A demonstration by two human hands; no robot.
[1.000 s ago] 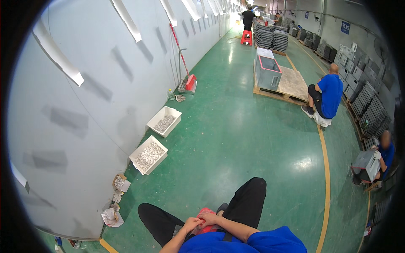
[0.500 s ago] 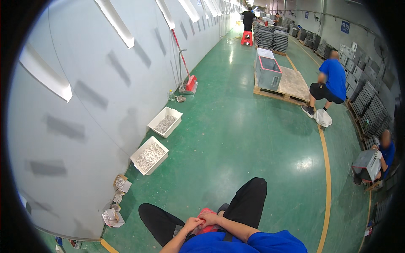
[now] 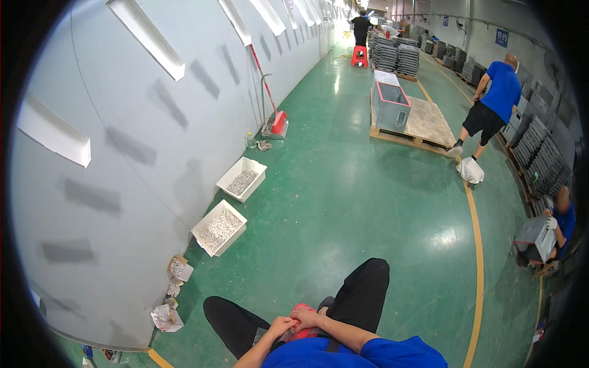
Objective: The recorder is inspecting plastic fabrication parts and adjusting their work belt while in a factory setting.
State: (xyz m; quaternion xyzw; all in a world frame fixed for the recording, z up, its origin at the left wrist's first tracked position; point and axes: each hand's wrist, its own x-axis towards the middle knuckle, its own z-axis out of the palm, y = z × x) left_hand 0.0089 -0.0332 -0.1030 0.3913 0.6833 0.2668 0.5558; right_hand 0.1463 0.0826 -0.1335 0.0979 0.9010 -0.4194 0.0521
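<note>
In front of my body, between my spread knees, my left hand (image 3: 283, 325) and my right hand (image 3: 306, 318) meet. Fingers on both are bent and drawn together. Anything between them is too small or hidden to make out. Right beneath them shows a bright red thing (image 3: 302, 333), mostly covered by my hands and arms, so its kind is unclear. Clear plastic-like material lies beside it at my left wrist.
Two white bins (image 3: 219, 228) of small metal-coloured pieces stand along the left wall, with small open boxes (image 3: 167, 318) nearer. Ahead lies a wooden pallet (image 3: 429, 122) bearing grey metal cases. A co-worker (image 3: 498, 92) walks there; another (image 3: 559, 224) handles a grey case at right.
The co-worker by the pallet has risen from a squat and is now upright, stepping. My hands stay together in the same place. My view has shifted very slightly.
</note>
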